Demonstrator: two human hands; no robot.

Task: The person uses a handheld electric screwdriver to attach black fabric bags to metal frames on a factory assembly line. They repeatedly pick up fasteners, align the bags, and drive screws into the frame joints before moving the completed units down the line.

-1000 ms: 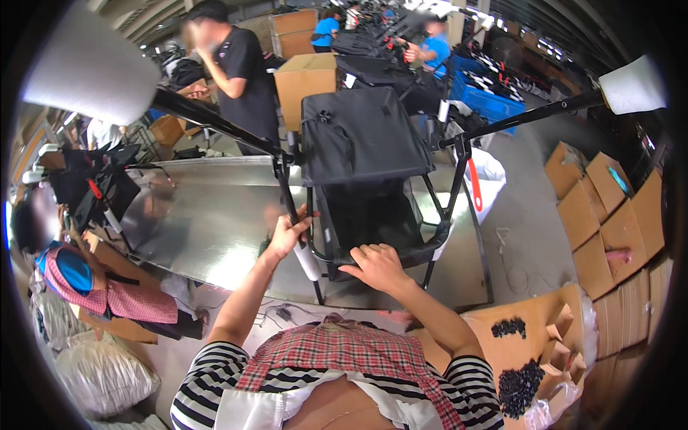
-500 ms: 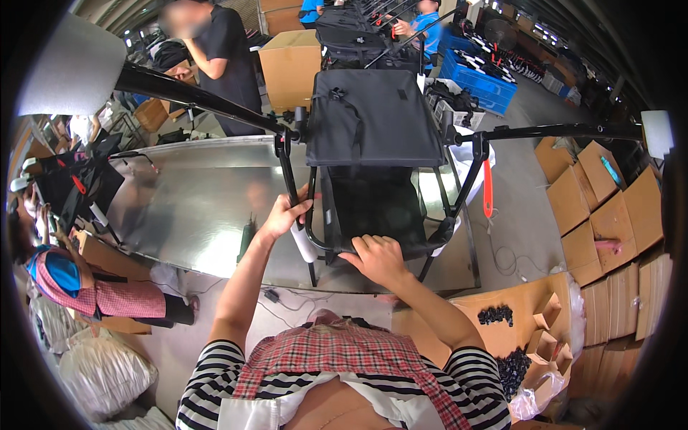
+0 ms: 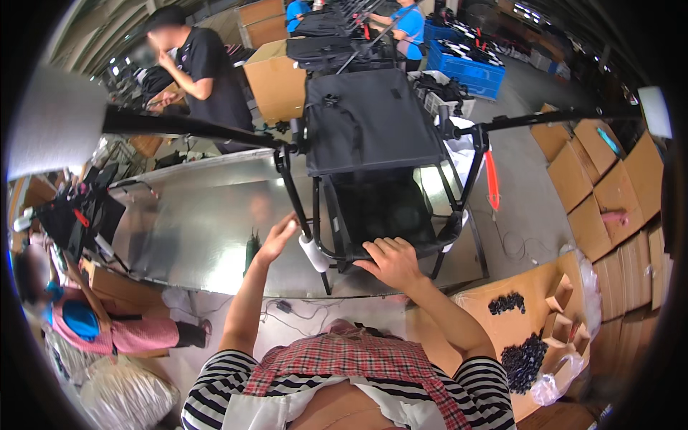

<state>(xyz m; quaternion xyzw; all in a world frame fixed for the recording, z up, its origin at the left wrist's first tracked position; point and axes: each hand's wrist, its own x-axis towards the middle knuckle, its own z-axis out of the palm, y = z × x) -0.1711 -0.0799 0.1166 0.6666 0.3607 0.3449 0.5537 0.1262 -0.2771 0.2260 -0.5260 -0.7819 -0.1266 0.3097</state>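
The left hand point(image 3: 278, 240) is open, fingers spread, touching the black tubular front leg point(image 3: 295, 201) of the black fabric folding chair with a metal frame point(image 3: 373, 143); it does not grip. The right hand point(image 3: 390, 261) lies flat, palm down, on the seat's front edge, at 3 o'clock from the left hand, well apart from it. This placement appears to steady the frame from two sides. The chair stands upright on the shiny sheet-metal table point(image 3: 193, 229), its long axis vertical, seat front facing 6 o'clock toward the person. At 4 o'clock sits an open cardboard box of small black parts point(image 3: 527, 355). At 11 o'clock stands a person in a black shirt point(image 3: 204, 68).
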